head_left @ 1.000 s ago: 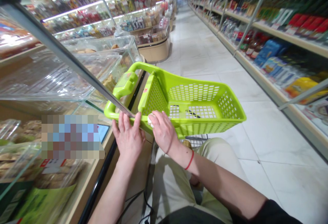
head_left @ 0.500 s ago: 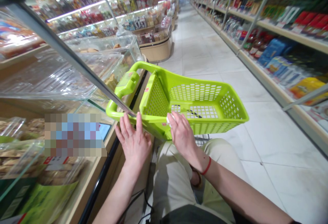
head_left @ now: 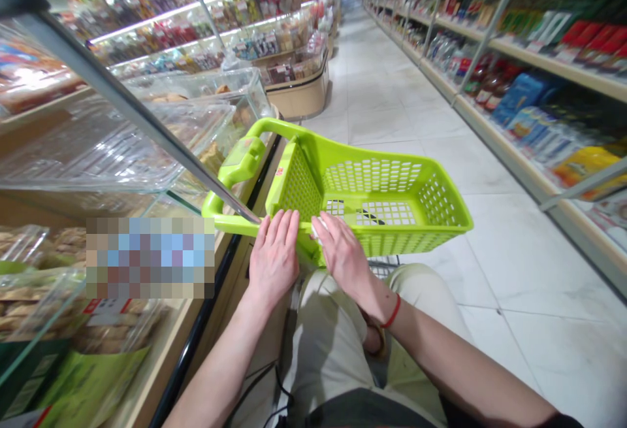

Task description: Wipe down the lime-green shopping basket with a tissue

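Observation:
A bright green plastic shopping cart (head_left: 392, 229) stands sideways in front of me, its handle end to the left and perforated basket to the right. My right hand (head_left: 345, 259), with a red string at the wrist, is closed on a crumpled white tissue (head_left: 317, 228) at the cart's near rim. Part of the tissue is hidden under the fingers. Just left of it, my left hand (head_left: 275, 258) lies on the same rim, fingers stretched out side by side. Its thumb is hidden.
A grey metal pole (head_left: 147, 122) slants across the left, ending near the cart handle. Display bins with clear lids (head_left: 122, 144) and packaged food line that side. Tall stocked shelves (head_left: 563, 65) run along the right. White floor tiles (head_left: 377, 98) stretch down the aisle.
My left hand has moved right along the rim, closer to my right hand, and its spread fingers have come together. My right hand has shifted slightly left with the tissue.

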### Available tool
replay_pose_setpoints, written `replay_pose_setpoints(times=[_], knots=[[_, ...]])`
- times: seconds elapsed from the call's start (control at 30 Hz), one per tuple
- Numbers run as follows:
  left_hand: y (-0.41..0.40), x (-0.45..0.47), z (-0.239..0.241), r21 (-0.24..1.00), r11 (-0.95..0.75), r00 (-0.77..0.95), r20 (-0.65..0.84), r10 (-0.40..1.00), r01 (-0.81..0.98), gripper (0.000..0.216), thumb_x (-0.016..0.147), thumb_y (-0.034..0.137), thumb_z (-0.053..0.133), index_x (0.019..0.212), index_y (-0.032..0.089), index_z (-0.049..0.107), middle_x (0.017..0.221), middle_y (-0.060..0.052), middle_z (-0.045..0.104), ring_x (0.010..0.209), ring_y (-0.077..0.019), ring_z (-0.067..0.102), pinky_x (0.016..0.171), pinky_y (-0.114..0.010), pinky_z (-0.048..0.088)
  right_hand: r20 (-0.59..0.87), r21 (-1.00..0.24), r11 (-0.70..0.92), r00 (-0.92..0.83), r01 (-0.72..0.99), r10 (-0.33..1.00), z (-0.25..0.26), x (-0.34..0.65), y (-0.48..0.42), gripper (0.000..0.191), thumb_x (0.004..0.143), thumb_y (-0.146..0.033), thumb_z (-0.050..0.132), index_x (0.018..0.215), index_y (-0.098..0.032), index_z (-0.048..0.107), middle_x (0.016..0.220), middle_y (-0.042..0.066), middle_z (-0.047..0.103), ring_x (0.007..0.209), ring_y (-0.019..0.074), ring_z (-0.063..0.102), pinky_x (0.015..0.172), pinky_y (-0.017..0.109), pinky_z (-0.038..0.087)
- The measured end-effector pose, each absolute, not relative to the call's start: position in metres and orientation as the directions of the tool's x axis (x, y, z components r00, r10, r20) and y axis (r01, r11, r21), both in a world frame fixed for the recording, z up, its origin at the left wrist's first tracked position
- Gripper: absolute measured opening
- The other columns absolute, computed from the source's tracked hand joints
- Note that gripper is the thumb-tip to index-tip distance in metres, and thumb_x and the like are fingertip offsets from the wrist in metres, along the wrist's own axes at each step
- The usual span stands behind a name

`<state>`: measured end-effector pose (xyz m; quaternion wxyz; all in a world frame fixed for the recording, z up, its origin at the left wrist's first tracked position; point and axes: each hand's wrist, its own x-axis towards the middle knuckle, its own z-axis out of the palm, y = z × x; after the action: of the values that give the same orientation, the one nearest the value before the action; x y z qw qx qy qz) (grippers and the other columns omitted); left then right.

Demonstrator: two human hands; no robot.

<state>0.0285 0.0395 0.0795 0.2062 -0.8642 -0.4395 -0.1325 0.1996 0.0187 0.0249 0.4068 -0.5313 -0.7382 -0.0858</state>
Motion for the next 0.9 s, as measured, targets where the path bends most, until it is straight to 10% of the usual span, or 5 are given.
replay_pose_setpoints(times=[0.9], knots=[[0.041, 0.031, 0.076, -0.285, -0.464, 0.545, 0.446, 0.71, 0.838, 0.058, 0.084, 0.015, 0.051, 0.141, 0.01, 0.05, 0.136, -0.016, 0.059, 0.135, -0.0308, 0.049, 0.123, -0.046, 0.024, 0.681, -0.306, 0.412, -0.105, 0.858, 0.724, 0.011, 0.225, 0.014, 0.053, 0.093, -0.003, 0.039, 0.144, -0.01, 0.049, 0.137, 0.021, 0.061, 0.135, 0.0265, 0.053, 0.115, 0.051, 0.045]])
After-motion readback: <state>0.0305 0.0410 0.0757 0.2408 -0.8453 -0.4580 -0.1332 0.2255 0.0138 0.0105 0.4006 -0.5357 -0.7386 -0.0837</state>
